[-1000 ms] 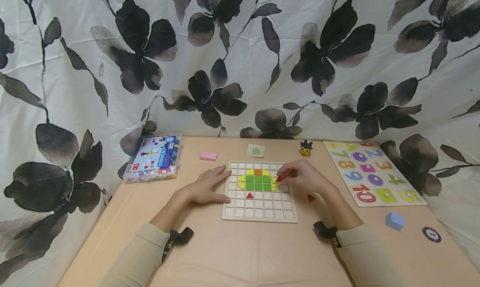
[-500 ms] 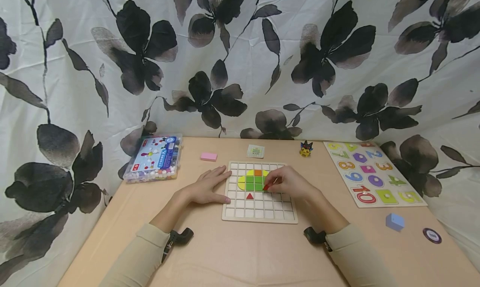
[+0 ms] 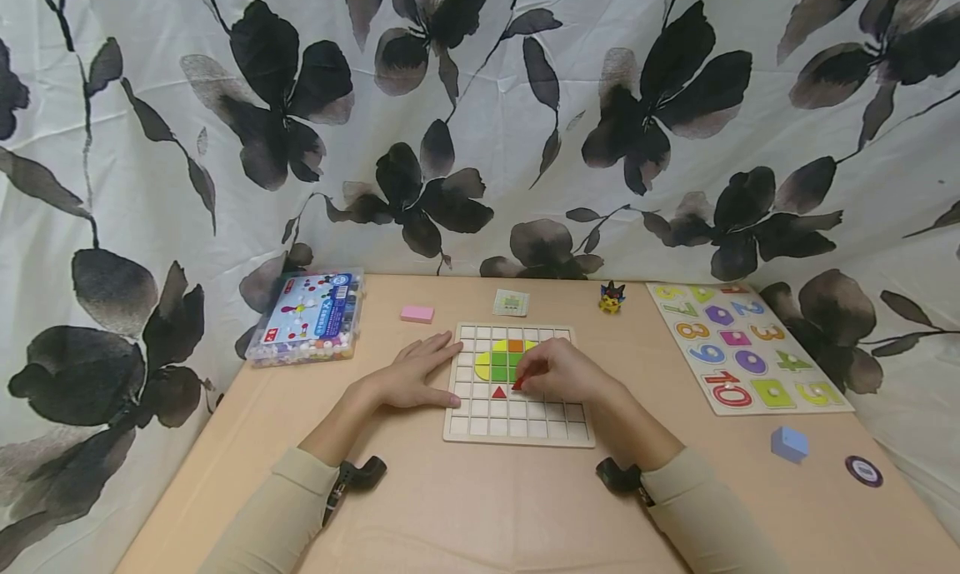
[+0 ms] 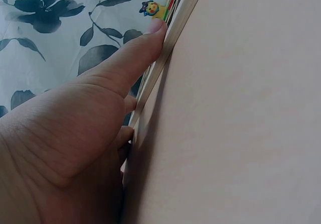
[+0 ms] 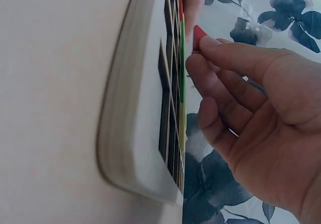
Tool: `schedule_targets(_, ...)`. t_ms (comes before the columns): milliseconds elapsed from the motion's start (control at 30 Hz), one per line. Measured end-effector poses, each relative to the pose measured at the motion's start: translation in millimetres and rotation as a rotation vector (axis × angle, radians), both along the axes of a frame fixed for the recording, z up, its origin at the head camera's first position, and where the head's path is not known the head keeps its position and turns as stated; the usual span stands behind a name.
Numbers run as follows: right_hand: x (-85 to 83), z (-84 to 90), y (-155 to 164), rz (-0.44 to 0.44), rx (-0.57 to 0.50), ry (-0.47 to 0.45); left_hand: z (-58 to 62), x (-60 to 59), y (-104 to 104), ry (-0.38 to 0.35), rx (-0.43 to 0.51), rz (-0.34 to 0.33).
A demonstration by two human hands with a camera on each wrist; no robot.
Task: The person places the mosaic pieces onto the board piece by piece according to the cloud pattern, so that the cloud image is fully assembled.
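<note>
My right hand (image 3: 564, 372) hovers over the wooden grid board (image 3: 517, 428), fingers curled and pinched on a small red triangle piece (image 5: 198, 36). In the right wrist view its tip pokes out above my thumb and forefinger, just off the board's face, beside the row below the green squares (image 3: 508, 366). I judge the piece to be light, stiff and thin, probably painted wood or plastic. It is smooth enough to slip, so a pinch on its 2 flat faces near the middle suits it, leaving the edges free to drop into a cell. My wrist is bent so the fingers point back toward the board's centre, forearm lying in from the lower right.

My left hand (image 3: 412, 372) lies flat with straight fingers on the tabletop (image 3: 465, 507), thumb (image 4: 131, 57) pressed along the board's left rim, holding nothing. 1 red triangle (image 3: 498, 391) already sits in a cell just left of the piece I hold.

Farther off stand a pink eraser (image 3: 417, 313), a small pattern card (image 3: 512, 302) and a little toy figure (image 3: 612, 296); its details are too small to read. A bead box (image 3: 307, 316) lies at far left and a number puzzle board (image 3: 742, 345) at far right.
</note>
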State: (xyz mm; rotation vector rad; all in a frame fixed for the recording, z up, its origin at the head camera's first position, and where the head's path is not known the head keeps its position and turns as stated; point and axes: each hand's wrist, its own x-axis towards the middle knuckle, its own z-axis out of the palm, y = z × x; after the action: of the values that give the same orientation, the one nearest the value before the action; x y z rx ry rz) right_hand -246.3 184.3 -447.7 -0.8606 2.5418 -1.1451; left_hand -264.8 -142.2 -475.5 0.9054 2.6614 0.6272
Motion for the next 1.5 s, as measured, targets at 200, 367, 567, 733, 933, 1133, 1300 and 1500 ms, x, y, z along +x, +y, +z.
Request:
schedule_targets(200, -0.2, -1.3, -4.8, 0.047, 0.051, 0.037, 0.2, 0.3, -0.6, 0.001, -0.004, 0.0)
schedule_targets(367, 0.9, -1.7, -6.0, 0.071, 0.067, 0.01, -0.2, 0.1, -0.9, 0.003, -0.001, -0.001)
schedule_targets(567, 2.1, -2.3, -6.2, 0.081, 0.074, 0.003, -1.4, -0.3, -1.1, 0.008, -0.004, -0.002)
schedule_targets(733, 2.1, -3.0, -5.9, 0.078, 0.089, 0.011, -1.6, 0.0, -1.1, 0.003, 0.002, -0.001)
schedule_targets(933, 2.2, -3.6, -5.6, 0.074, 0.12, 0.02, -2.2, -0.3, -1.5, 0.007, 0.003, 0.0)
schedule_targets(1133, 2.0, -3.6, -5.1, 0.078, 0.13, 0.041, -1.5, -0.4, -1.0, 0.004, 0.0, 0.005)
schedule_targets(1300, 3.2, -2.3, -3.6, 0.087, 0.131, 0.052, -1.0, -0.4, -0.7, 0.001, 0.002, 0.007)
schedule_targets(1500, 4.1, 4.4, 3.2, 0.034, 0.108, 0.042, -1.4, -0.8, -0.6, 0.004, -0.003, 0.003)
